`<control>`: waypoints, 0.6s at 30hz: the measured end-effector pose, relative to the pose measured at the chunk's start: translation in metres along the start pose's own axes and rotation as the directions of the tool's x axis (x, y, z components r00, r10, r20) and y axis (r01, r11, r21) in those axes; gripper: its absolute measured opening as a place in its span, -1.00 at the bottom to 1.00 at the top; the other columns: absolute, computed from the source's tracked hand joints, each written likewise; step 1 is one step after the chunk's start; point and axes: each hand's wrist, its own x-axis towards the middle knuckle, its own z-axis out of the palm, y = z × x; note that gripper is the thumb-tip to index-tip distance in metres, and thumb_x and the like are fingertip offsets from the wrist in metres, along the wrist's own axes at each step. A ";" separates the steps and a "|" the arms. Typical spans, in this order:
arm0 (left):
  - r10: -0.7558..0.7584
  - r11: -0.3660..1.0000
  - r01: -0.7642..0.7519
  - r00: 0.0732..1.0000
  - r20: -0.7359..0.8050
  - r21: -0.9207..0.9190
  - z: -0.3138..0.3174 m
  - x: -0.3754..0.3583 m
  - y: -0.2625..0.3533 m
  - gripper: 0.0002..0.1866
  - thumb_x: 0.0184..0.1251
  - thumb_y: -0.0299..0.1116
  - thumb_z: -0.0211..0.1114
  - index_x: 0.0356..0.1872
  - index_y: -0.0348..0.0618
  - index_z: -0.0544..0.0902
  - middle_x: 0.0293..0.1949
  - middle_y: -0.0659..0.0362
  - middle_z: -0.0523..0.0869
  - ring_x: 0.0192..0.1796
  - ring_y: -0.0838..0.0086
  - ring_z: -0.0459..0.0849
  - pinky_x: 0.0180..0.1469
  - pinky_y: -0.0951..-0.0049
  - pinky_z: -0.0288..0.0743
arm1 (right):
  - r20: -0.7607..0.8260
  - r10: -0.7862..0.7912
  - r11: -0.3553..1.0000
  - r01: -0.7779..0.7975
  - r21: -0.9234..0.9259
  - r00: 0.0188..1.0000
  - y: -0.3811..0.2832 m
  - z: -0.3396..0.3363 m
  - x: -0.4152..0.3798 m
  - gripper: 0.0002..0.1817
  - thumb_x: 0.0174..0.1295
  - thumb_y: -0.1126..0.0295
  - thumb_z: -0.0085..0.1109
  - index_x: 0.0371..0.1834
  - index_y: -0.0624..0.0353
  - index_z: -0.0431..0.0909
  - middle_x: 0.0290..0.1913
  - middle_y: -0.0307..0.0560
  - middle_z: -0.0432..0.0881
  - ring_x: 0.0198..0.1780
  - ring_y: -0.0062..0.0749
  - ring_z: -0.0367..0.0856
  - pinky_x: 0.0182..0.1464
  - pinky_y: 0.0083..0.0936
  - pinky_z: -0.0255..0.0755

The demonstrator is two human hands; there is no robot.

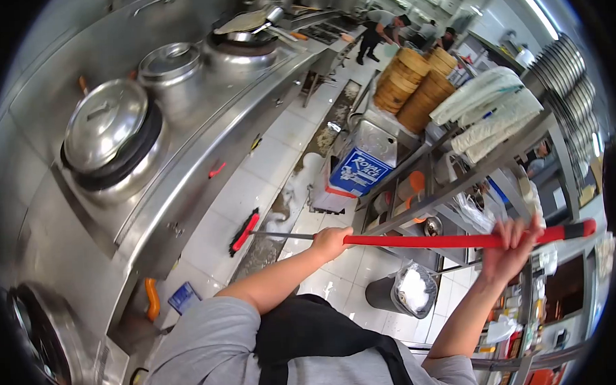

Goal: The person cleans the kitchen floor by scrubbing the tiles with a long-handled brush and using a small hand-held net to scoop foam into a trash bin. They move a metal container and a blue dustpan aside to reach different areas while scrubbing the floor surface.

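Note:
A long-handled floor brush lies slantwise across my front, with a red grip and a grey metal lower shaft. My left hand is wrapped round the shaft where the metal meets the red. Farther up, near the black end, my right hand holds the red grip, some fingers raised. The red brush head with dark bristles rests on the wet white floor tiles below the stove front. White foam spreads beside it, along a dark floor channel.
On the left runs a steel stove counter with lidded pots. To the right stand a blue tin, bamboo steamers, a rack with cloths and a lined bin. A person bends over at the far end.

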 end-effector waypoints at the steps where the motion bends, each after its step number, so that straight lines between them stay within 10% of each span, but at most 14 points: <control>1: 0.031 0.999 -0.032 0.999 0.024 0.026 -0.004 -0.003 -0.001 -0.58 0.08 -0.10 0.48 -0.06 0.07 0.58 -0.32 0.12 0.69 -0.16 0.21 0.71 -0.15 0.12 0.45 | 0.010 -0.032 0.998 0.032 -0.051 0.999 0.001 0.016 -0.002 -0.64 0.45 0.00 -0.03 0.04 0.04 0.42 -0.61 -0.39 0.23 -0.58 -0.70 0.20 -0.48 -0.70 0.15; 5: 0.325 0.946 -0.325 0.945 -0.017 0.000 -0.065 -0.012 -0.063 -0.28 -0.19 0.06 0.59 0.07 0.09 0.53 0.05 0.16 0.54 0.16 0.20 0.51 0.20 0.07 0.21 | -0.036 -0.130 0.971 0.119 -0.206 0.991 -0.005 0.036 0.015 -0.68 0.47 0.02 -0.08 -0.29 0.02 0.36 -0.66 -0.42 0.09 -0.69 -0.71 0.03 -0.60 -0.68 0.00; 7: -0.254 0.949 0.252 0.967 -0.013 0.188 -0.126 -0.024 -0.140 -0.05 -0.22 0.14 0.58 0.30 0.11 0.42 0.41 0.08 0.32 0.51 0.09 0.14 0.46 -0.24 -0.12 | -0.031 -0.114 0.968 0.104 -0.229 0.993 -0.002 0.029 0.036 -0.68 0.44 0.02 -0.03 -0.30 0.03 0.36 -0.66 -0.41 0.10 -0.67 -0.71 0.04 -0.56 -0.68 0.04; 8: -0.303 0.853 0.413 0.889 -0.343 0.320 -0.145 -0.045 -0.215 -0.05 -0.19 0.07 0.59 0.34 0.09 0.40 0.41 0.06 0.32 0.51 0.08 0.14 0.49 -0.23 -0.16 | 0.000 -0.092 0.971 0.090 -0.222 0.996 0.003 0.027 0.047 -0.68 0.43 0.03 -0.02 -0.30 0.04 0.36 -0.66 -0.40 0.10 -0.66 -0.70 0.04 -0.55 -0.68 0.04; 9: -0.449 0.490 0.681 0.732 -0.512 0.544 -0.211 -0.061 -0.201 -0.04 -0.14 -0.01 0.60 0.38 0.07 0.36 0.45 0.04 0.27 0.54 0.11 0.07 0.49 -0.22 -0.14 | 0.052 -0.052 0.979 0.061 -0.194 0.997 0.012 0.026 0.058 -0.69 0.41 0.04 0.02 -0.31 0.04 0.37 -0.66 -0.39 0.10 -0.66 -0.70 0.04 -0.56 -0.67 0.04; 12: -0.520 0.175 0.864 0.488 -0.701 0.472 -0.315 -0.129 -0.268 0.04 -0.05 -0.01 0.55 0.49 0.05 0.17 0.51 0.00 0.14 0.57 0.06 0.01 0.49 -0.21 -0.10 | 0.081 0.011 0.986 0.002 -0.165 0.997 0.054 0.032 0.101 -0.65 0.42 0.07 0.04 -0.39 0.07 0.31 -0.65 -0.38 0.10 -0.66 -0.67 0.02 -0.53 -0.66 0.08; 14: -0.779 0.067 0.920 0.290 -0.556 0.386 -0.342 -0.127 -0.255 0.09 -0.01 0.07 0.50 0.53 0.11 0.06 0.52 0.03 0.13 0.57 0.11 0.00 0.51 -0.18 -0.12 | 0.168 0.093 0.988 -0.069 -0.140 0.981 0.084 0.017 0.146 -0.61 0.45 0.16 0.04 -0.49 0.03 0.17 -0.63 -0.37 0.07 -0.63 -0.67 0.02 -0.48 -0.65 0.10; 16: -0.668 0.244 0.796 0.552 -0.499 0.554 -0.342 -0.129 -0.273 0.11 0.00 0.14 0.47 0.54 0.11 0.01 0.52 0.08 0.15 0.57 0.16 0.03 0.50 -0.19 -0.10 | 0.193 0.128 0.978 -0.092 -0.186 0.973 0.123 0.005 0.188 -0.66 0.50 0.27 -0.03 -0.47 0.04 0.17 -0.62 -0.38 0.06 -0.62 -0.67 0.03 -0.48 -0.67 0.07; 18: -0.616 0.257 0.766 0.599 -0.511 0.589 -0.332 -0.125 -0.285 0.06 0.01 0.09 0.48 0.53 0.20 0.06 0.50 0.16 0.20 0.54 0.20 0.11 0.49 -0.18 -0.04 | 0.071 0.130 0.956 -0.106 -0.274 0.989 0.175 0.003 0.220 -0.62 0.41 0.25 0.11 -0.52 0.08 0.23 -0.55 -0.31 0.07 -0.56 -0.61 0.03 -0.41 -0.58 0.06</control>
